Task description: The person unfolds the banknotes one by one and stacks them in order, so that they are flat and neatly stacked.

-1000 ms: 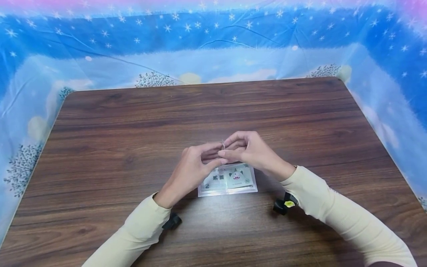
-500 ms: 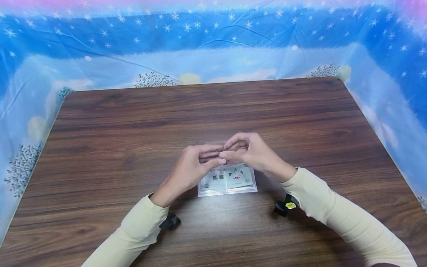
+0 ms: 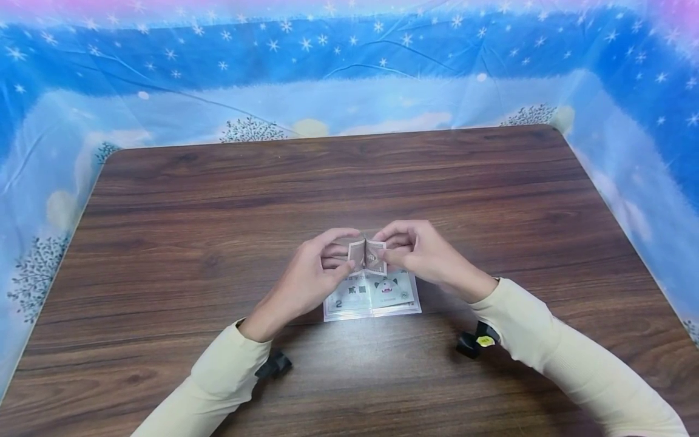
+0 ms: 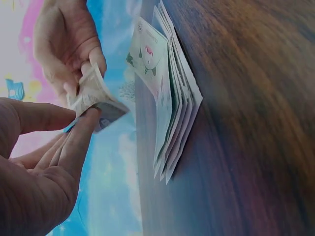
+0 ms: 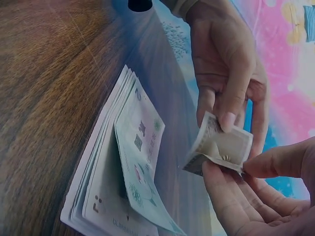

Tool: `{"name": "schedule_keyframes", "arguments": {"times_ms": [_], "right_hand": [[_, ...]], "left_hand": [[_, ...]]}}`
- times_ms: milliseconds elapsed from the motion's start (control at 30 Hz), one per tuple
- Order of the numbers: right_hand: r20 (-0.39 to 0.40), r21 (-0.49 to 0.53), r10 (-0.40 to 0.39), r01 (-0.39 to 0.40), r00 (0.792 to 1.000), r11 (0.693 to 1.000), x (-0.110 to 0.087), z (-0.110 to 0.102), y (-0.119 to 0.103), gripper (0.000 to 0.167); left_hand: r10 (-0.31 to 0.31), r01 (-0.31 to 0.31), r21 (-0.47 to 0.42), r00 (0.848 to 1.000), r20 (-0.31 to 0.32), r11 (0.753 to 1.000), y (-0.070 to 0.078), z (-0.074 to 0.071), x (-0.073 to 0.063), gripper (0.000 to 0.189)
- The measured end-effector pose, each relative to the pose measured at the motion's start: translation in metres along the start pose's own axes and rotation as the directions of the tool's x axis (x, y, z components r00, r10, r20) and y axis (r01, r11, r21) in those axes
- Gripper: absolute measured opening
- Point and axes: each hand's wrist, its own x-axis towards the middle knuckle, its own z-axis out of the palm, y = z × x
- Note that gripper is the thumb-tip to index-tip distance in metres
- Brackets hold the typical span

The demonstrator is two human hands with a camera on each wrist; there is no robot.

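Note:
A small brownish banknote [image 3: 374,257], creased down its middle and partly unfolded, is held up between both hands. My left hand [image 3: 312,272] pinches its left side between thumb and fingers. On the other side my right hand [image 3: 423,254] pinches the right edge. The wrist views show the banknote [image 5: 224,145] bent at the crease. Just below the hands lies a stack of pale green printed notes [image 3: 371,298], folded across the middle and standing slightly raised at the fold. In the left wrist view, the layered edges of the stack [image 4: 170,98] show.
The stack lies on a dark wood-grain table [image 3: 218,200] with rounded far corners. A blue cloth with snowflakes [image 3: 338,54] hangs around the far side and both flanks. Black wrist cameras sit under each sleeve, one with a yellow tag [image 3: 485,342].
The banknote, earlier seen as a thin edge between the fingertips, has been unfolded and shows its printed faces. My hands have spread slightly apart. The stack has stayed put.

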Motion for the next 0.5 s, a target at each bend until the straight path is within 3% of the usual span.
{"name": "schedule_keyframes", "arguments": {"times_ms": [167, 300, 500], "right_hand": [[-0.039, -0.086, -0.01, 0.007, 0.999, 0.996, -0.006, -0.006, 0.003, 0.023], [-0.062, -0.177, -0.048, 0.036, 0.997, 0.984, -0.009, -0.01, 0.006, 0.021], [-0.047, -0.286, -0.092, 0.075, 0.995, 0.955, -0.013, -0.014, 0.014, 0.017]], "left_hand": [[0.003, 0.001, 0.073, 0.999, -0.046, 0.997, -0.001, -0.003, -0.004, 0.034], [-0.027, 0.041, 0.166, 0.996, -0.085, 0.985, -0.003, -0.007, -0.009, 0.029], [-0.079, 0.096, 0.263, 0.994, -0.072, 0.96, -0.007, -0.011, -0.01, 0.026]]}}
